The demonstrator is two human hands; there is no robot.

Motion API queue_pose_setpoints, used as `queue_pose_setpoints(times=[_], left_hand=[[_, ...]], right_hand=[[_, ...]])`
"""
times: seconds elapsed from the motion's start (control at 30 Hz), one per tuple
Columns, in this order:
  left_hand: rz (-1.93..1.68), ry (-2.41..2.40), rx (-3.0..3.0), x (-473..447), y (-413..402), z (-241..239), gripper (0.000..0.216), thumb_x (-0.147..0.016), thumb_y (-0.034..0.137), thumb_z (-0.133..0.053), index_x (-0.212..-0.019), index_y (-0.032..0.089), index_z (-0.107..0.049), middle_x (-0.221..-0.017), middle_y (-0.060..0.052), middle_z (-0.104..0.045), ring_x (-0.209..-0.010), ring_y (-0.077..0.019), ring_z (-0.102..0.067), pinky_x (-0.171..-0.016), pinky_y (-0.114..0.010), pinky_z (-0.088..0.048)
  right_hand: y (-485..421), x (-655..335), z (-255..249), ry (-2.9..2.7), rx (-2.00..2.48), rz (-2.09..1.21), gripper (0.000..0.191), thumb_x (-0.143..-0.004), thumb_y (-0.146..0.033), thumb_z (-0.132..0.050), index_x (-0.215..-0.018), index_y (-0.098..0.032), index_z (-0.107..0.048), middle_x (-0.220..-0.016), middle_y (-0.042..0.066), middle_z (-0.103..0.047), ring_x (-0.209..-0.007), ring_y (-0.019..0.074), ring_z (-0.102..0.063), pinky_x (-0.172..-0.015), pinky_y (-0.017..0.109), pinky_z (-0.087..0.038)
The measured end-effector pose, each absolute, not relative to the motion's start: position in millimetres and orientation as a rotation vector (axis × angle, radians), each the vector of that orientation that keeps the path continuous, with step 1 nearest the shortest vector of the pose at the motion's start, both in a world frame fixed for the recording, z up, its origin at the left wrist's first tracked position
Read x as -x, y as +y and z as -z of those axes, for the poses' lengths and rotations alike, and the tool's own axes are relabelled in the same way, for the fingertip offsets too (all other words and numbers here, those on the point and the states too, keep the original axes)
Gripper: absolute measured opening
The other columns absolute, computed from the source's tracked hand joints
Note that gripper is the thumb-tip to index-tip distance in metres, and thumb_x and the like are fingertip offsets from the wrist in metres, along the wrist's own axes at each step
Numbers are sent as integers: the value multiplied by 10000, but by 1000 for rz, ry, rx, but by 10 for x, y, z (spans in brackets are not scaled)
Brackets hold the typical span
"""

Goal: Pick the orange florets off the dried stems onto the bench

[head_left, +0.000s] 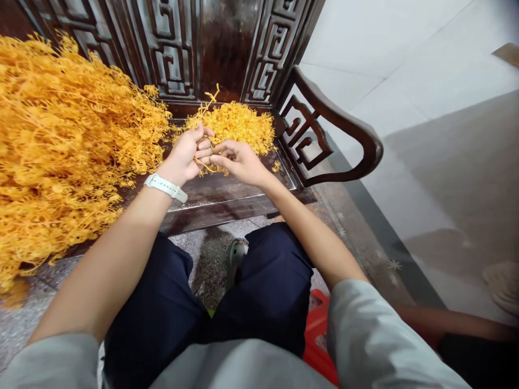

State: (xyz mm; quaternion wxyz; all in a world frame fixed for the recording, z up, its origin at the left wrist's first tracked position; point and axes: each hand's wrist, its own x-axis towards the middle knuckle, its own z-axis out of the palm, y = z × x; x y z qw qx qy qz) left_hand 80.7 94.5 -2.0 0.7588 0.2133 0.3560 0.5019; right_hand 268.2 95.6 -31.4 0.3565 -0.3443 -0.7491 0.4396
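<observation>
- We find a thin yellow sprig point(210, 99) at the left hand, its tip rising above the fingers, over the surface point(227, 195) and in front of the small yellow pile.
- Left hand point(190, 153): fingers curled, holding the sprig; a pale watch band point(165, 187) circles the wrist.
- Right hand point(240, 162): thumb and fingers narrowed, meeting the left fingers; we cannot tell whether it grips the stem too.
- Small yellow pile point(245, 125): on the surface, just behind the hands, with a loose bit point(277, 166) lying to its right.
- Large yellow heap point(73, 135): to the left, much bulkier, spilling over the front edge.
- Carved dark backrest point(225, 48) behind; curved armrest point(367, 146) at the right end.
- Below, we note dark trousers point(267, 281), a clog point(237, 253) on the speckled floor point(211, 248), and a red stool point(318, 337) partly hidden by the right sleeve point(365, 324).
</observation>
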Motion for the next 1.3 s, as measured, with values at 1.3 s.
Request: queue_pose_setpoints(times=[1.3], left_hand=[[-1337,1118,-413,-287,1007,164,393,-1145,206,-369,-770,192,-486,-428,109,-228,-322,-40,-167,-386,-169,-124]], right_hand=[[500,-2296,-17,-2103,299,-1532,380,-1000,-548,-689,-878,-195,-616,-832,9,-611,-762,144,-530,-758,301,-453]])
